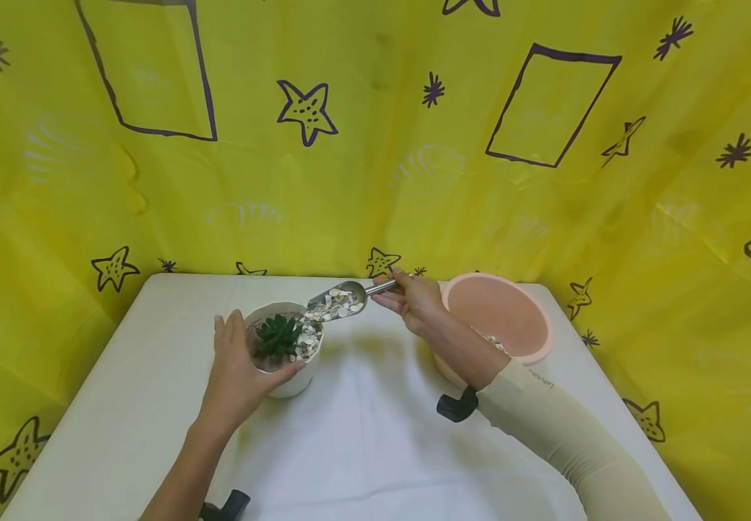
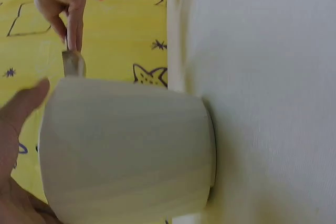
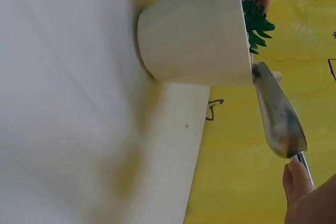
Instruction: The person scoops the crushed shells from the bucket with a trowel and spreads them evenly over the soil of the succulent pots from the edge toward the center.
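Observation:
A white flowerpot [image 1: 291, 387] with a green succulent [image 1: 276, 336] stands on the table's left half. My left hand [image 1: 239, 369] holds it at the rim, fingers at the far left side and thumb along the near side. My right hand [image 1: 417, 300] grips the handle of a metal scoop [image 3: 281, 116]. Pale pebbles [image 1: 336, 304] fill the scoop, whose tip lies over the pot's right rim. More pale pebbles [image 1: 308, 344] lie inside the pot, right of the plant. In the right wrist view the scoop's lip meets the rim.
A pink bucket [image 1: 495, 311] stands at the right behind my right forearm, with some pebbles visible inside. White cloth covers the table [image 1: 362, 434]. A yellow patterned curtain [image 1: 362, 181] hangs right behind the table's far edge.

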A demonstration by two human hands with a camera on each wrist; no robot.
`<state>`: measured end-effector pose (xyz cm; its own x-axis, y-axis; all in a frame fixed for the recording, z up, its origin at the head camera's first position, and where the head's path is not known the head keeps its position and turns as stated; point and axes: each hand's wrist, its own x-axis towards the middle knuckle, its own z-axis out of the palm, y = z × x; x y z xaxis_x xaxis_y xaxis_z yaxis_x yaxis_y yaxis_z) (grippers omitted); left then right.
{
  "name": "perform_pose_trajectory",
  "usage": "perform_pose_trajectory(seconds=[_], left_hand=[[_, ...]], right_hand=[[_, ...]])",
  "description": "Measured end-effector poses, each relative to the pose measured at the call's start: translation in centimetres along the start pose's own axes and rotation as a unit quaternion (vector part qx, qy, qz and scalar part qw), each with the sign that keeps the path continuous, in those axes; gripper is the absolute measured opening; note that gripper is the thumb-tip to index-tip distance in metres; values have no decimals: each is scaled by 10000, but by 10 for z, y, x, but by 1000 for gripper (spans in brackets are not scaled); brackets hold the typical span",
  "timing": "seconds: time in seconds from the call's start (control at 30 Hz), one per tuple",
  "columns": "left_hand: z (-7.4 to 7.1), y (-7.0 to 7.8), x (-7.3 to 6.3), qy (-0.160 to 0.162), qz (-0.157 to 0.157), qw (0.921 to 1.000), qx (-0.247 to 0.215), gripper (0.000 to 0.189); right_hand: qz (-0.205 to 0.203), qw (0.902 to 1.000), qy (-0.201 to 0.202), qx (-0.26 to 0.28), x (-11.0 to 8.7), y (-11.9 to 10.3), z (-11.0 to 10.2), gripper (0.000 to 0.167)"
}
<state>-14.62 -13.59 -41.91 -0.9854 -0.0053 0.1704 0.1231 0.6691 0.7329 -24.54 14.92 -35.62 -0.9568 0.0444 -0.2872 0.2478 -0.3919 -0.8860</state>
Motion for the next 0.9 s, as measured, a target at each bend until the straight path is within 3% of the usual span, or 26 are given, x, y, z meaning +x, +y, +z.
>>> perform_pose_trajectory(seconds=[0.2, 0.33, 0.57, 0.9], left_hand=[[6, 10, -8, 166, -529, 9985, -26, 138], [10, 12, -8, 194, -637, 9978, 44, 136], [11, 9, -7, 249, -525, 9982, 150, 135], [4, -4, -1, 2, -138, 9998, 140, 135]], right_hand=[[7, 10000, -49, -24, -2, -1, 1, 25], [10, 10000, -77, -32, -3, -1, 2, 25], [-14, 10000, -80, -36, -3, -1, 1, 25], [-48, 10000, 16, -64, -4, -1, 1, 26]])
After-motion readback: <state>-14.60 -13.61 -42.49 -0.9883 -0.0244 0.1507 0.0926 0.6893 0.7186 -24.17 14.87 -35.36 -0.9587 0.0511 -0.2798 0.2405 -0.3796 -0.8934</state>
